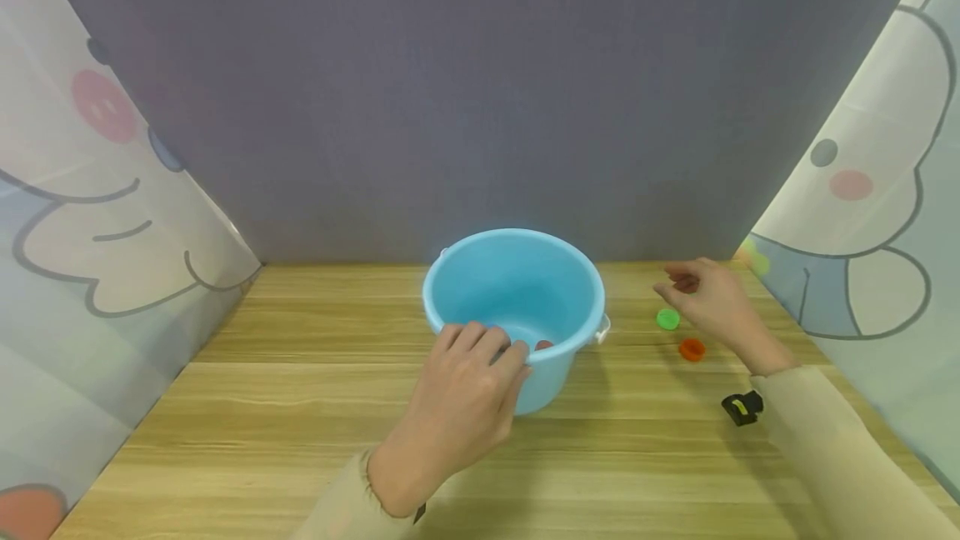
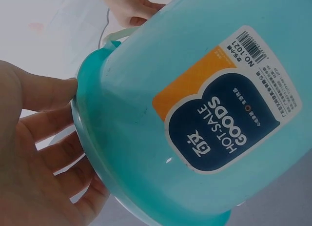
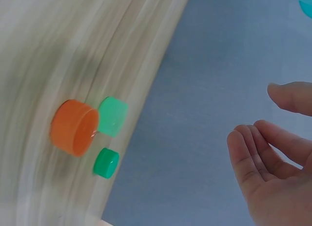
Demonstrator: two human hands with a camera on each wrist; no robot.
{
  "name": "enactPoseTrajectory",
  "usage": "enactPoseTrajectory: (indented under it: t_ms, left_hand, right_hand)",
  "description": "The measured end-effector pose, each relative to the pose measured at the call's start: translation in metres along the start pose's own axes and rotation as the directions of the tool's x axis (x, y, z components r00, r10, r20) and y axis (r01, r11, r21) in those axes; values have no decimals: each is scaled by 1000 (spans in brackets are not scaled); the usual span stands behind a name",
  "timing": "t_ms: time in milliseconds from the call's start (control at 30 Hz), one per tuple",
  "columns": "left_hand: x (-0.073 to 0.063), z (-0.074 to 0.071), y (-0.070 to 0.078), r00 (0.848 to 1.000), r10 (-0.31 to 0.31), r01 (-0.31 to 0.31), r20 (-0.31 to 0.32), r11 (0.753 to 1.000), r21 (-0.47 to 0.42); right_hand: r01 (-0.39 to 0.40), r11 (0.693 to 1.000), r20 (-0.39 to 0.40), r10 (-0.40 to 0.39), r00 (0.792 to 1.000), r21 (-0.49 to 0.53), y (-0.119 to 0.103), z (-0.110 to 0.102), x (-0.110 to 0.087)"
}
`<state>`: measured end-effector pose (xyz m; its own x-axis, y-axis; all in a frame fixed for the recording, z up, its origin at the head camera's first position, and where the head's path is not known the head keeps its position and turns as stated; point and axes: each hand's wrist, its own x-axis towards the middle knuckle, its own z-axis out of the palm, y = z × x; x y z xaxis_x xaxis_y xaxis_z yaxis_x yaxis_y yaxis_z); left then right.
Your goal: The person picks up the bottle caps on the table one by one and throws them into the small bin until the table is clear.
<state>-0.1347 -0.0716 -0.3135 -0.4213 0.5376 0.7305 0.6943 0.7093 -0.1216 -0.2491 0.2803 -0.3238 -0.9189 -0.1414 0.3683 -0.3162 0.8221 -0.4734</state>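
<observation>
A light blue bucket (image 1: 551, 386) stands upright on the wooden table, its mouth facing up. My left hand (image 1: 465, 394) grips the near rim, fingers hooked over the edge; the left wrist view shows the label (image 2: 224, 104) on the bucket's outer wall. To the right of the bucket, my right hand (image 1: 712, 302) hovers with fingers gently bent and thumb apart, holding nothing. Near it on the table lie an orange cap (image 1: 692, 349) and a green cap (image 1: 667, 319). The right wrist view adds a smaller, darker green cap (image 3: 106, 163), hidden in the head view.
A white handle joint (image 1: 602, 329) juts from the bucket's right side. The wooden table (image 1: 300, 407) ends at a grey wall (image 1: 480, 107) behind. Cartoon-printed curtains (image 1: 870, 190) flank it on both sides. A black strap piece (image 1: 741, 407) shows beside the right sleeve.
</observation>
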Motion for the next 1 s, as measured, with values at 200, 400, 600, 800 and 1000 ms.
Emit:
enactPoseTrajectory:
  t_ms: [200, 400, 600, 800, 1000]
  left_hand:
    - [1, 0, 0, 1000, 0, 0, 0, 1000, -3]
    - [1, 0, 0, 1000, 2, -2, -4, 1000, 8]
    - [0, 0, 1, 1000, -6, 6, 9, 1000, -1]
    - [1, 0, 1, 1000, -6, 6, 6, 1000, 9]
    - [1, 1, 1, 1000, 1, -1, -5, 1000, 15]
  right_hand:
    - [-28, 999, 64, 29, 998, -20, 9, 1, 3]
    - [-57, 998, 119, 60, 991, -31, 20, 5, 6]
    - [-47, 998, 159, 53, 986, -45, 28, 8, 8]
    - [-31, 998, 188, 42, 981, -61, 35, 12, 11]
    - [-18, 996, 197, 34, 980, -84, 44, 16, 11]
